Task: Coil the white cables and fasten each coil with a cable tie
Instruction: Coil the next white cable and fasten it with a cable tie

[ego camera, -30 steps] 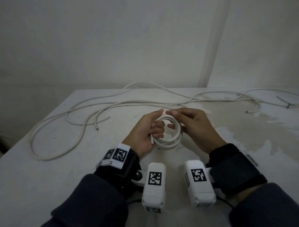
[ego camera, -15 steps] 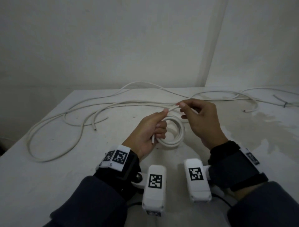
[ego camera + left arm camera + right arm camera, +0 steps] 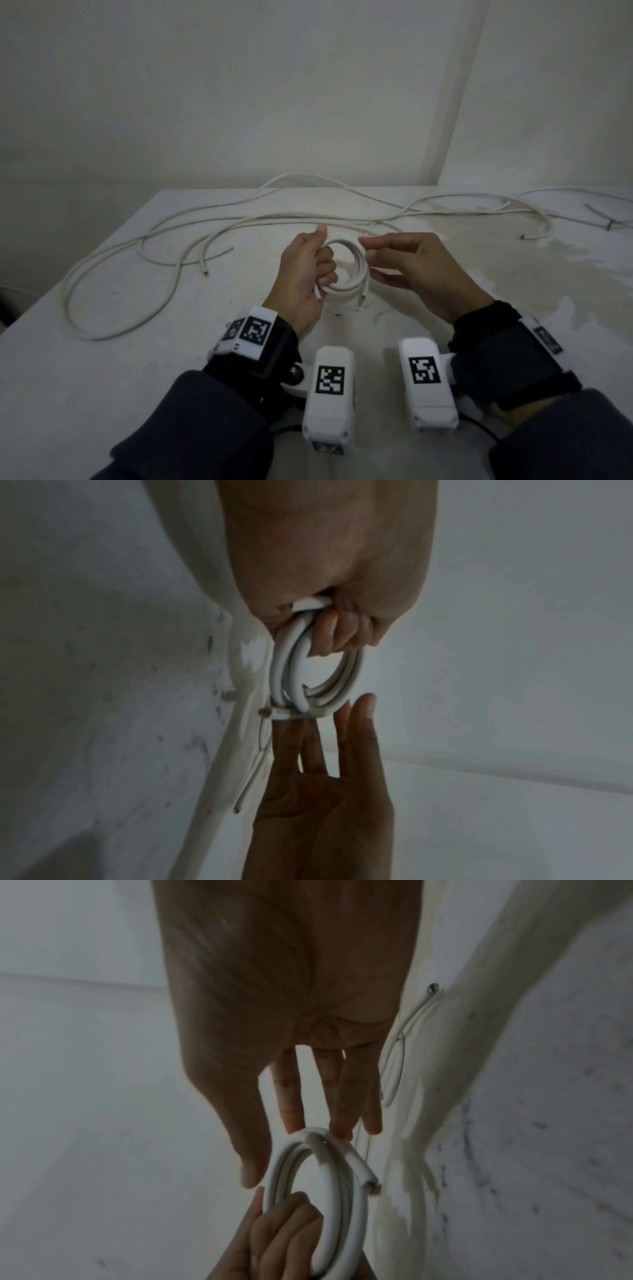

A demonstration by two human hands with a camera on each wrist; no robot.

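Observation:
A small coil of white cable (image 3: 360, 262) is held upright just above the white table (image 3: 137, 359). My left hand (image 3: 322, 267) grips its left side, fingers curled through the ring (image 3: 329, 631). My right hand (image 3: 373, 260) is at the coil's right side. Its fingers (image 3: 294, 1118) are straight and their tips touch the coil's rim (image 3: 329, 1172). One cut cable end (image 3: 372, 1188) sticks out of the coil near them. The other end (image 3: 318, 297) pokes out below my left palm. No tie is on the coil.
Long loose white cables (image 3: 102, 255) sprawl over the table's left and back, with one cut end (image 3: 205, 272). More cable (image 3: 534, 212) runs to the right. A dark thin strip (image 3: 608, 224) lies at the far right. Walls stand close behind, and the table's left edge (image 3: 68, 274) drops off.
Half a second ago my right hand pinched the cable's tail above the coil. That tail now lies in the coil and the right hand's fingers have straightened against its rim.

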